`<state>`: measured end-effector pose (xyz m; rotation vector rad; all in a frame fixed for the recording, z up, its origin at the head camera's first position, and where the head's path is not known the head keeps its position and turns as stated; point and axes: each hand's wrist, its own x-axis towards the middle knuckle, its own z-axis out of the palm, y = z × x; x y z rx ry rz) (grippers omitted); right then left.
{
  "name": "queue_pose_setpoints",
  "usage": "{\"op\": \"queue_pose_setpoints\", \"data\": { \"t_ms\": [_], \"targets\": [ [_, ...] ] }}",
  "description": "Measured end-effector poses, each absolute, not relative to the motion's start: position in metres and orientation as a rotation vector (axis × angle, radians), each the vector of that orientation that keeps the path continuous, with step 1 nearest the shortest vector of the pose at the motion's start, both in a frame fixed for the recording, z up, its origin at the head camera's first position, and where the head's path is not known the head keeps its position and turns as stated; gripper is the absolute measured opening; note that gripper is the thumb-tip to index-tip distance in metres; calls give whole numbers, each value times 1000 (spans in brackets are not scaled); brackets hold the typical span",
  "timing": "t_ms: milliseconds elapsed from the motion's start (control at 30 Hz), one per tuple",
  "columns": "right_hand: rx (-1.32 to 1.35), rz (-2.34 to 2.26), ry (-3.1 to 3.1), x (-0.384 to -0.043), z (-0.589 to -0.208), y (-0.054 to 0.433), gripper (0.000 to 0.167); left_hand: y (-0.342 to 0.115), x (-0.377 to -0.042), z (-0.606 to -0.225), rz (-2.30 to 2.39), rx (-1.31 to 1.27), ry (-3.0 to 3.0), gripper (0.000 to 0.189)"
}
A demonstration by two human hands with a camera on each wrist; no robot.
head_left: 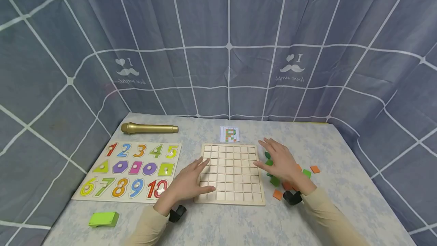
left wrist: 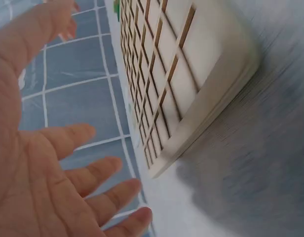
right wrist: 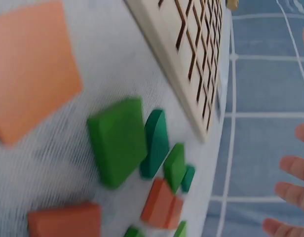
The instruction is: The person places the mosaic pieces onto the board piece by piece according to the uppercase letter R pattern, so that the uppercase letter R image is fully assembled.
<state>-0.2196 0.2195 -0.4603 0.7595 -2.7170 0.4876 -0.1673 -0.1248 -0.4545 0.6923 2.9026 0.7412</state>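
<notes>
**Grid board (head_left: 235, 179) flanked by left hand (head_left: 186, 183) and right hand (head_left: 281, 160)**

Well to the left of the left hand, a green block (head_left: 103, 219) is placed on the near side, a number puzzle (head_left: 106, 192) is laid flat, and a gold microphone (head_left: 149, 128) is set beyond it. These are best left untouched.

The left hand is held with fingers spread and nothing gripped. Its fingertips overlap the grid board's left edge in the head view, but the hand is seen apart from the board in the left wrist view. For steady work, that edge is best pressed lightly by the left fingers, so that sliding is prevented.

Between the hands lies the grid board. Just beyond it, a card (head_left: 229, 134) is laid, printed with green and orange squares. Rows and columns are best counted from one corner of the card, and the same corner used on the board.

The right hand is also held spread, with nothing gripped. Beneath and around it, green tiles (right wrist: 117, 140) and orange tiles (head_left: 315, 169) are scattered; some are hidden by the hand in the head view. Crowded tiles are best parted first, then pinched singly by opposite edges, lowered level and squared within the lines. Loose tiles could be brushed aside by the sleeve, so the forearm is best lifted.
</notes>
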Motion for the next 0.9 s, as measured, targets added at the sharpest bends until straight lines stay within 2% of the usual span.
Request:
{"op": "queue_pose_setpoints", "data": {
  "t_ms": [333, 900],
  "targets": [
    [569, 623, -2632, -228, -469, 251, 60, -133, -143, -476, 1002, 486, 2761, 98],
    [464, 692, -2768, -232, -485, 270, 40, -130, -135, -498, 1129, 516, 2765, 95]
  ]
}}
